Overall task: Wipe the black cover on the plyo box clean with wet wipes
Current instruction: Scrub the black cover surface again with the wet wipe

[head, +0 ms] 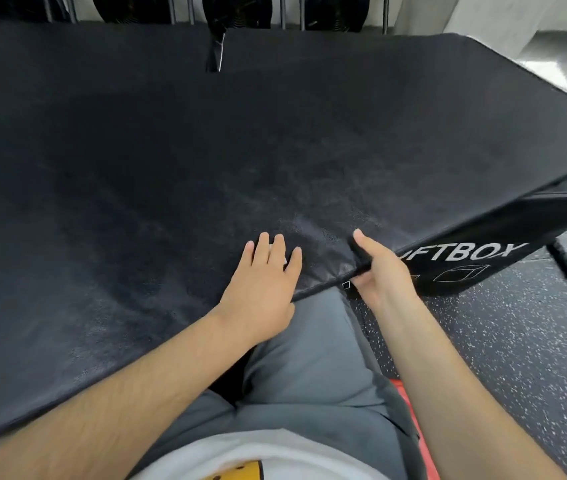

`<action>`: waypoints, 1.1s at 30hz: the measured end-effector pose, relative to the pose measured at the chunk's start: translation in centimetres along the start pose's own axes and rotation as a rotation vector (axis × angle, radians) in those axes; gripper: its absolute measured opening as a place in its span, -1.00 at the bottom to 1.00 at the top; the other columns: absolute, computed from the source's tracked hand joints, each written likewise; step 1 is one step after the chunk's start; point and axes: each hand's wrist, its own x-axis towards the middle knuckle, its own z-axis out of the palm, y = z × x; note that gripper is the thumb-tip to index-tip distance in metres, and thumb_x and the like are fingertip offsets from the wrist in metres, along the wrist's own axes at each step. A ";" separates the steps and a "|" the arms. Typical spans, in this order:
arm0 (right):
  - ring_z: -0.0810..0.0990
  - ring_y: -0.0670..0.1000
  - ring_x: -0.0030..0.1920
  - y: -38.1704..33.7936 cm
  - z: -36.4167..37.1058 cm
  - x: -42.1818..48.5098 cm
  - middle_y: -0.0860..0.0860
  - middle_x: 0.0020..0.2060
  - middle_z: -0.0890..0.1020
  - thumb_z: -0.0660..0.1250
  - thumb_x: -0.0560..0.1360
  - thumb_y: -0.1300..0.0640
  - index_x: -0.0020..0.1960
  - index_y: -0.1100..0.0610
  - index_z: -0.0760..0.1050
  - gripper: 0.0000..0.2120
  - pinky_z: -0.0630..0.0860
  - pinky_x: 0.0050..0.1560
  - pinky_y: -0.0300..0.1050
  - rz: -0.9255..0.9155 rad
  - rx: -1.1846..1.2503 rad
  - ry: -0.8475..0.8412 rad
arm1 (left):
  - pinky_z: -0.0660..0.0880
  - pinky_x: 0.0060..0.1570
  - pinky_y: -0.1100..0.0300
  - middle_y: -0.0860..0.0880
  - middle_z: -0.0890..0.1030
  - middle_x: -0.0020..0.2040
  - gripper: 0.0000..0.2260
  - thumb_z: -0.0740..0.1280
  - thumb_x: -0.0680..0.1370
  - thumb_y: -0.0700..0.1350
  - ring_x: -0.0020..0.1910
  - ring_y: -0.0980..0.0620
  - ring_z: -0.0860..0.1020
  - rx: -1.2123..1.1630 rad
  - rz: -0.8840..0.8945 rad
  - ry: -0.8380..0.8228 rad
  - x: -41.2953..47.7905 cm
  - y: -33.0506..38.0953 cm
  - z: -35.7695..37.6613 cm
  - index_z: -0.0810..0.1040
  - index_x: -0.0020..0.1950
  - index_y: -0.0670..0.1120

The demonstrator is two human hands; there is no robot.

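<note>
The black cover (240, 140) spreads over the top of the plyo box (476, 258), whose side shows white lettering. My left hand (261, 282) lies flat on the cover near its front edge, fingers straight, with a sliver of white wet wipe (284, 260) showing under the fingers. My right hand (382, 271) pinches the cover's front edge just to the right, thumb on top and fingers underneath. The cloth looks damp and streaked around the two hands.
Speckled black rubber floor (517, 341) lies to the right of the box. Black weight plates on a rack (233, 8) stand behind the box. A black strap (215, 50) lies on the far edge. My grey-trousered legs (309, 368) press against the front.
</note>
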 end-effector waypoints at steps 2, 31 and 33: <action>0.71 0.27 0.03 0.1 0.3 -0.3 0.30 0.12 0.66 0.49 0.41 0.39 0.36 0.32 0.40 -0.44 0.61 0.13 0.27 0.013 0.067 -0.053 | -0.01 0.55 -0.21 -0.30 -0.08 0.61 -0.32 0.13 0.67 0.07 0.59 -0.33 -0.08 0.030 0.024 0.021 0.0 0.1 0.3 -0.17 0.63 -0.14; 0.70 0.04 0.11 -13.5 -11.0 1.9 0.11 0.14 0.69 0.40 0.29 0.31 0.25 0.29 0.54 -0.49 0.64 0.08 -0.06 -0.161 0.118 0.012 | 0.23 -0.33 0.18 -0.02 0.47 0.07 -0.64 0.38 0.45 -0.29 -0.01 0.02 0.45 -0.196 0.394 0.342 9.3 7.8 -5.6 0.46 0.23 -0.12; 0.71 0.03 0.08 -13.6 -12.1 1.4 0.10 0.12 0.69 0.44 0.28 0.30 0.11 0.28 0.62 -0.61 0.65 0.04 -0.08 -0.117 0.067 0.015 | 0.16 -0.37 0.20 0.03 0.49 -0.04 -0.68 0.43 0.40 -0.22 -0.10 0.06 0.47 -0.143 0.448 0.316 8.4 8.9 -5.4 0.51 0.12 -0.07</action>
